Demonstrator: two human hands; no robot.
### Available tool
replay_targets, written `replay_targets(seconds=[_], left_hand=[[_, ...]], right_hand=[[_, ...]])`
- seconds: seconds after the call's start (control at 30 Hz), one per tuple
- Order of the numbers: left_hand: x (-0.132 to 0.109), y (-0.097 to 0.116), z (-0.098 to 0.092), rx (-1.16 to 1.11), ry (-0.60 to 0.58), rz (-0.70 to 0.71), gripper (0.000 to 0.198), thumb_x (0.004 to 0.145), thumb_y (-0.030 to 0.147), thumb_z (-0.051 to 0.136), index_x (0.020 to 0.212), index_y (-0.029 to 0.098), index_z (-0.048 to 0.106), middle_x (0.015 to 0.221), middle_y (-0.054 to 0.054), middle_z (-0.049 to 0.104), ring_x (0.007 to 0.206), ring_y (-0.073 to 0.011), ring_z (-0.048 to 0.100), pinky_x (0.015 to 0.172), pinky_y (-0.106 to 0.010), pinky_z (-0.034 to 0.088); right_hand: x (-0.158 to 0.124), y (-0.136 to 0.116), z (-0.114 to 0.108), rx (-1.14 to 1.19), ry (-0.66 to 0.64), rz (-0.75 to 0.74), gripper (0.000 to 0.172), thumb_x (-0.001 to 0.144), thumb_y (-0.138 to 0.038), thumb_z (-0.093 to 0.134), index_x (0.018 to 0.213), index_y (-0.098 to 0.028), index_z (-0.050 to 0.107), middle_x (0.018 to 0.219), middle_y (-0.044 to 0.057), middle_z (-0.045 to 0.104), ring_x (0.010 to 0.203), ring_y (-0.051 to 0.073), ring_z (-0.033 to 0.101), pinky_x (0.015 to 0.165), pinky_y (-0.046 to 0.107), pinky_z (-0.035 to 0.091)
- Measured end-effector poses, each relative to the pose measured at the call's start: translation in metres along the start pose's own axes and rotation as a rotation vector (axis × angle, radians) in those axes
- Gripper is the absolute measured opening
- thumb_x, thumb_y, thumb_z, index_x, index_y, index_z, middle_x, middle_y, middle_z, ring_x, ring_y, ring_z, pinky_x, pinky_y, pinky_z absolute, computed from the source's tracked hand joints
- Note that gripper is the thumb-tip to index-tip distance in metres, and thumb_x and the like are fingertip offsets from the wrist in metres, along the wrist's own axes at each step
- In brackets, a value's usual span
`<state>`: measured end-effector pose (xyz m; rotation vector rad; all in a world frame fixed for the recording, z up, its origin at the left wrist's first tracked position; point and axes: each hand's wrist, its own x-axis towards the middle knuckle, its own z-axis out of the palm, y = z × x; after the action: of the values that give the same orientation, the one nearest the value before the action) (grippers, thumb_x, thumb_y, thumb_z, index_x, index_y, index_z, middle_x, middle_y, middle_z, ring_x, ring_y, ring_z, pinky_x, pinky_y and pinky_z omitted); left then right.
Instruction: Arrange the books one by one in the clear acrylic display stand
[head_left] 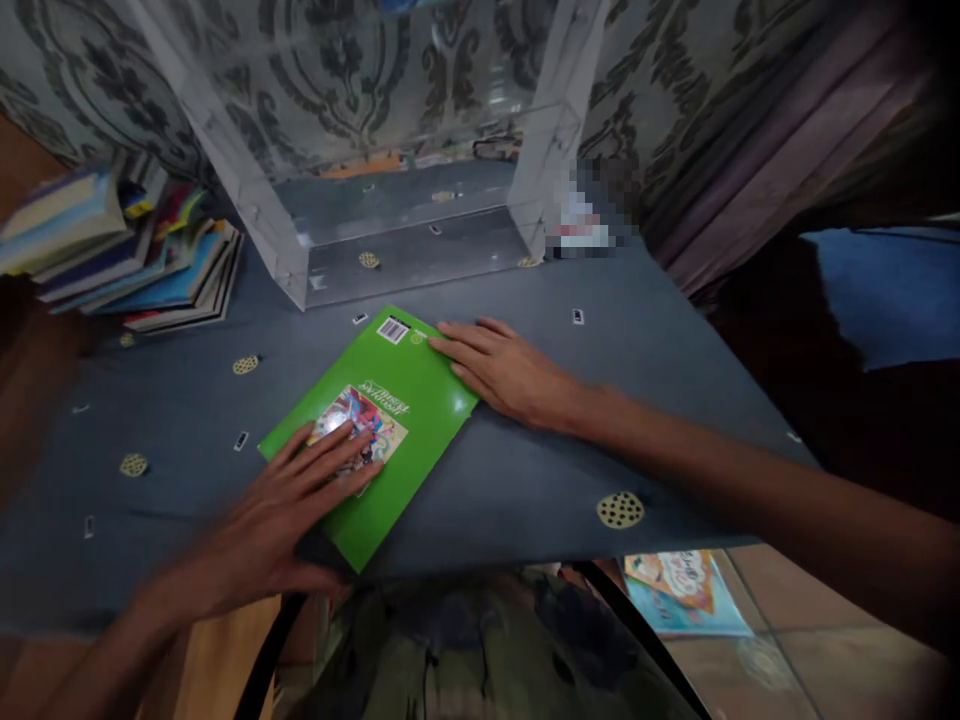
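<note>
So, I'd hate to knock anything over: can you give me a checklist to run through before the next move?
1. Green book resting on the table: ok.
2. Left hand on the book: ok, fingers spread over its printed picture.
3. Right hand on the book: ok, fingertips at its far right end.
4. Book stack squared up: not ok, the books lie askew.
5. Clear stand fixed in place: cannot tell.

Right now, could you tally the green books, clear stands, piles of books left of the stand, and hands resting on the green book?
Green book: 1
Clear stand: 1
Pile of books: 1
Hands: 2, left hand and right hand
Total: 5
</note>
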<state>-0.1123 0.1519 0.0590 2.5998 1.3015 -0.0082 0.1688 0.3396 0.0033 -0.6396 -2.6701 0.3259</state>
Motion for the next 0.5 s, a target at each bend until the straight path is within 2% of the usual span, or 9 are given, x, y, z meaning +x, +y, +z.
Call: replay_targets(seconds=[0.1,0.2,0.33,0.5], left_hand=[[-0.02,-0.007,0.006,0.043,0.03,-0.047,0.079,0.094,0.047,0.063,0.16,0.035,0.022,0.164,-0.007,0.033,0.152,-0.0294,0.026,0.122,-0.056,0.026],[-0.021,-0.01,0.014,0.099,0.107,-0.03,0.066,0.098,0.043,0.058,0.157,0.039,0.028,0.159,-0.004,0.042,0.149,-0.0265,0.035,0.121,-0.052,0.03],[-0.004,-0.002,0.022,0.214,0.177,-0.038,0.054,0.095,0.048,0.061,0.147,0.038,0.048,0.149,-0.006,0.056,0.139,-0.0292,0.049,0.114,-0.05,0.038],[0.029,0.02,0.027,0.32,0.315,-0.045,0.05,0.099,0.05,0.053,0.138,0.019,0.058,0.136,-0.015,0.064,0.127,-0.031,0.057,0.104,-0.049,0.044]], right_hand=[[-0.03,-0.016,-0.007,-0.11,0.014,0.064,0.039,0.105,-0.028,0.037,0.138,-0.02,0.056,0.134,0.018,0.061,0.121,0.032,0.057,0.103,0.055,0.044],[-0.037,-0.019,-0.005,-0.132,0.038,0.086,0.039,0.103,-0.03,0.039,0.137,-0.02,0.056,0.128,0.02,0.06,0.109,0.033,0.057,0.091,0.053,0.05],[-0.012,0.002,0.005,-0.052,0.071,0.038,0.041,0.102,-0.025,0.036,0.138,-0.018,0.056,0.126,0.02,0.058,0.109,0.032,0.055,0.092,0.051,0.05],[0.037,0.034,0.011,0.017,0.027,0.012,0.044,0.098,-0.016,0.037,0.134,-0.022,0.062,0.129,0.015,0.06,0.113,0.03,0.055,0.097,0.051,0.047]])
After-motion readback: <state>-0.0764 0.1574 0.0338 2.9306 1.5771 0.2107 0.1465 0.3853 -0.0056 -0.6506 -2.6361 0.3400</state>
